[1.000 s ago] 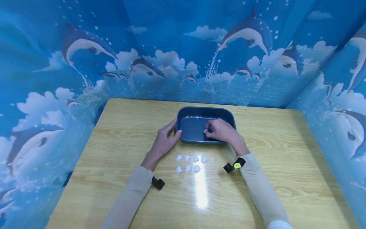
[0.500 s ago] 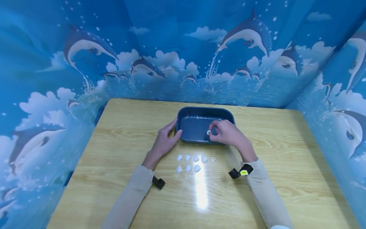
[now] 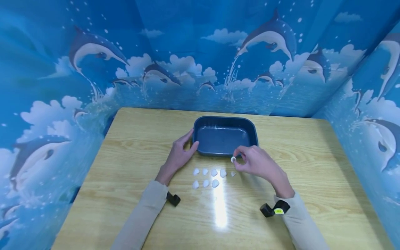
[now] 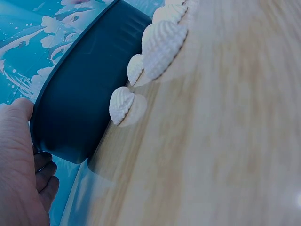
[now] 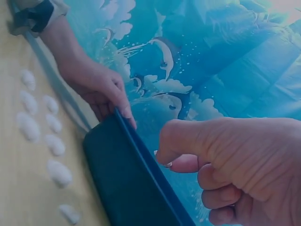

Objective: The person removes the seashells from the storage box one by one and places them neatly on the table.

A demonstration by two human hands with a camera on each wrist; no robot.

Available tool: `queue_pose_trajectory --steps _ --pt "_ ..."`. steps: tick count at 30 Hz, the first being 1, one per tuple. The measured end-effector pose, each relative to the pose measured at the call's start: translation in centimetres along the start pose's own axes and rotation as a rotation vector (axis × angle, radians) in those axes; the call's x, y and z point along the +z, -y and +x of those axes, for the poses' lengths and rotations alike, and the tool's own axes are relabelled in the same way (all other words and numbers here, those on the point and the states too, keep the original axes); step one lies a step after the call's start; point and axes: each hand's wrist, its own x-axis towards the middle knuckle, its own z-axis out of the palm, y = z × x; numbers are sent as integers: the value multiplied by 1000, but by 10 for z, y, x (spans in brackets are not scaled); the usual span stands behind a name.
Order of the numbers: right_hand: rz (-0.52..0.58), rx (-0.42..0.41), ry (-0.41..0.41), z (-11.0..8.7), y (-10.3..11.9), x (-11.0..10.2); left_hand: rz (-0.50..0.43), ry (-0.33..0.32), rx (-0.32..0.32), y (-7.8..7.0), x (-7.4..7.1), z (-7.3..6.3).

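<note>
My right hand [image 3: 259,163] pinches a small white seashell [image 3: 233,159] between thumb and index finger, just in front of the container's near right rim. In the right wrist view little of that seashell shows behind the fingertips. On the container's left end rests my left hand [image 3: 179,152], thumb over the rim and fingers against the outer wall. The container [image 3: 215,152] is dark blue and rectangular with rounded corners. In front of it, ribbed white seashells [image 4: 162,47] lie in two rows on the table; the smallest shell [image 3: 233,174] ends the back row at the right.
The wooden table [image 3: 140,128] extends to both sides of the container. A dolphin-printed blue sheet [image 3: 187,52] hangs behind and at the sides. Bright glare lies on the table in front of the shells.
My right hand has come out of the container toward the near right, over the rim, with the pinched seashell. The left hand and the rows of shells stay in place.
</note>
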Motion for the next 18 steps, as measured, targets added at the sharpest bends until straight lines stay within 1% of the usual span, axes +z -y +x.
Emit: queue_pose_trajectory --steps 4,8,14,18 --pt "10 22 3 -15 -4 5 8 2 -6 -1 0 0" --pt "44 53 26 -26 -12 11 13 3 -5 -1 1 1" --pt "86 81 73 -34 -26 22 2 2 4 -1 1 1" --pt "145 74 92 -35 -37 31 -5 1 -1 -1 1 0"
